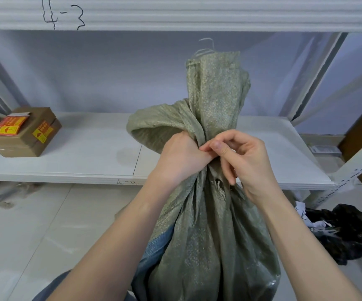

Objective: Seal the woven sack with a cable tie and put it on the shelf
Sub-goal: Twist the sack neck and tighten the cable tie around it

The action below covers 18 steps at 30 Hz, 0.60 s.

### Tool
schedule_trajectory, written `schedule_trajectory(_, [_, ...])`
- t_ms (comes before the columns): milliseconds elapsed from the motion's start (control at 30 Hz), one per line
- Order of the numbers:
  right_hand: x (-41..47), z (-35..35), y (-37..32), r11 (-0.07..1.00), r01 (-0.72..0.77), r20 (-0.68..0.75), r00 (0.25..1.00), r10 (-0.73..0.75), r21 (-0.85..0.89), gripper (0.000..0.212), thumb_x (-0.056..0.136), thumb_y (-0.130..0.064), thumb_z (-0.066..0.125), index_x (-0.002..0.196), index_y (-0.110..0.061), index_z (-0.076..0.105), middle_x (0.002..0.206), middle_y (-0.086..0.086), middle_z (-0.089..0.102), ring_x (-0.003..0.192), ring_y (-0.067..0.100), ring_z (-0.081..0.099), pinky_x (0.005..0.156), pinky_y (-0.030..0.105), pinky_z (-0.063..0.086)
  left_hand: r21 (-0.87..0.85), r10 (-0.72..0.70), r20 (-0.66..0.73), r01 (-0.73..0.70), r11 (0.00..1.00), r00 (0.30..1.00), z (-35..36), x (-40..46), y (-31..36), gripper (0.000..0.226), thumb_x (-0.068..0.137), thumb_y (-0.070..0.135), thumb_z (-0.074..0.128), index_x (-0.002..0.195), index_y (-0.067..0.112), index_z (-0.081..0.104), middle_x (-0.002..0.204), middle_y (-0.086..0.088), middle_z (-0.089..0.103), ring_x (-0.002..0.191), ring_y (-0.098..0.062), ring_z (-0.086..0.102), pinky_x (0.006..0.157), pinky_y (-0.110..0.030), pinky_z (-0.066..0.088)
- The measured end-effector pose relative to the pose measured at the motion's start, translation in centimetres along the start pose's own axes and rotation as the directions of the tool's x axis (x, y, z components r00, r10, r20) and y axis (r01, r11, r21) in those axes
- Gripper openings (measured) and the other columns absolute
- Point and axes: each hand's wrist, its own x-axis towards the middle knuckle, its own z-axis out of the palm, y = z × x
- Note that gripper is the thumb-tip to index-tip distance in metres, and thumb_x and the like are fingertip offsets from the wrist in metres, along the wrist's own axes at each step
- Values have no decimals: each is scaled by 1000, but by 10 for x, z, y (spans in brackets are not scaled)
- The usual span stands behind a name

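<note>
A grey-green woven sack (210, 235) stands upright on the floor in front of me, its top gathered into a neck and the loose fabric rising above. My left hand (180, 157) is clenched around the neck from the left. My right hand (241, 157) pinches at the neck from the right, thumb and forefinger meeting my left fingers. No cable tie is visible; the hands hide the spot where they meet. The white shelf (78, 161) lies just behind the sack at hand height.
A brown cardboard box (23, 131) with red and yellow stickers sits on the shelf's left end. A black bag with paper scraps (340, 227) lies on the floor at the right. A shelf upright (353, 170) stands at the right, and an upper shelf beam (175, 14) spans overhead.
</note>
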Motion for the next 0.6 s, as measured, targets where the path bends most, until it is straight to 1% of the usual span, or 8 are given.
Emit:
schedule_trajectory(133, [-3,0,5,998,-60,41,997,61,-24,14,85,-15,58,73,-9,60,90,-1,76,22,7,30,51,30,27,33,-116,12,116,993,993,-1,1,1,42,81,36,60,54,13,39,66,-16,55,83,-32,61,46,-26,29])
schedule_trajectory(200, [-4,3,6,997,-62,44,997,64,-56,15,85,-15,58,70,-14,59,90,-9,76,21,15,35,45,27,29,51,-115,5,115,992,993,-3,1,3,40,82,30,60,54,12,38,54,-4,44,71,-31,59,44,-26,26])
schedule_trajectory(233, [-4,4,5,995,-59,42,997,63,-79,16,86,-14,59,70,-14,58,85,-13,75,23,26,40,40,27,29,65,-105,5,104,992,994,-3,2,3,36,83,28,60,60,10,40,57,0,43,68,-30,55,46,-27,27])
schedule_trajectory(300, [-3,6,4,991,-64,30,997,68,-113,17,87,-10,58,70,-11,57,78,-17,74,27,33,46,33,31,32,81,-82,5,81,993,997,-3,1,5,27,86,26,58,81,7,40,66,5,42,74,-23,48,54,-30,32])
schedule_trajectory(400, [-1,5,4,989,-72,-9,997,71,-130,16,87,-9,58,71,-8,55,97,-4,74,23,15,37,29,17,24,80,-80,71,74,994,994,-10,-1,8,34,86,32,58,96,8,36,71,7,43,74,-18,50,54,-27,33])
schedule_trajectory(467, [1,2,4,987,-71,-33,997,67,-142,17,87,-11,59,70,-11,55,94,-4,75,24,12,36,30,15,25,131,-73,169,51,990,983,-19,-2,11,29,90,35,52,92,8,43,76,-3,52,71,-21,54,48,-24,29])
schedule_trajectory(500, [1,1,3,987,-75,-50,996,68,-139,18,87,-12,59,69,-13,55,90,-6,75,25,12,37,31,15,25,143,-58,213,27,989,975,-23,-2,11,26,92,33,48,85,8,46,84,-10,56,79,-24,57,49,-25,29])
schedule_trajectory(600, [1,-3,1,989,-79,-94,993,67,-125,20,87,-11,59,68,-14,54,81,-9,75,27,11,37,31,13,25,114,-19,303,-17,993,953,-34,-2,10,23,94,18,39,72,15,45,103,-21,60,97,-38,56,66,-30,36])
